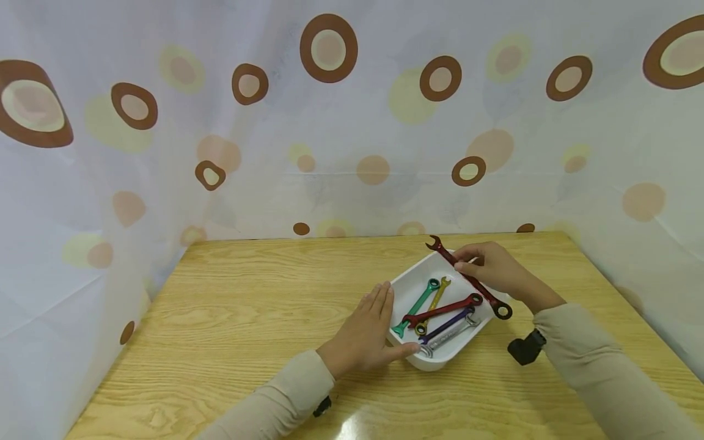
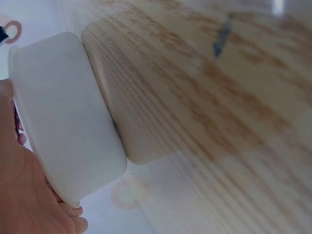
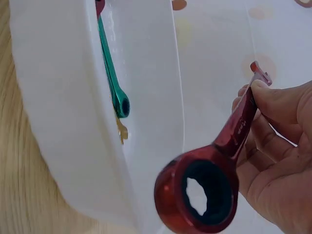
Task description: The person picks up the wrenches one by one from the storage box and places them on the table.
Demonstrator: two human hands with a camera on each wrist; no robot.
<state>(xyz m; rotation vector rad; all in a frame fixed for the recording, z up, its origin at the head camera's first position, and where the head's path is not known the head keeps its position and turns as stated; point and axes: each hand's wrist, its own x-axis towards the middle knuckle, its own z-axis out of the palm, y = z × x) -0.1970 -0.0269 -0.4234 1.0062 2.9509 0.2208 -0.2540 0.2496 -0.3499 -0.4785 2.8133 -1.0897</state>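
Two bare hands meet at a white tray [image 1: 430, 364] on a wooden table [image 1: 247, 305]. Thumb and fingers of the right hand [image 1: 489, 269] pinch a dark red wrench [image 1: 472, 281] by its shaft; its forked end sticks out past the fingertips, away from the person, while its ring end slants back below the palm. From the head view, this held wrench crosses the tray's right end.

Straight and close together, the four fingers of the left hand [image 1: 363, 333] lie against the tray's left side, with the thumb spread apart over the near rim. Just beyond that thumb tip is one end of a silver wrench [image 1: 450, 335]; whether they touch, I cannot tell.

Four more wrenches lie in the tray, between the two sets of fingers. Nearest the left fingertips is a green wrench [image 1: 416, 307], then a yellow wrench [image 1: 438, 294]. A second red wrench [image 1: 442, 310] rests across both, its ring end toward the right hand. Between it and the silver one lies a purple wrench [image 1: 446, 324].

Beige sleeves [image 1: 599, 360] cover both forearms. Well beyond the fingers hangs a pale cloth [image 1: 341, 122] printed with brown rings.
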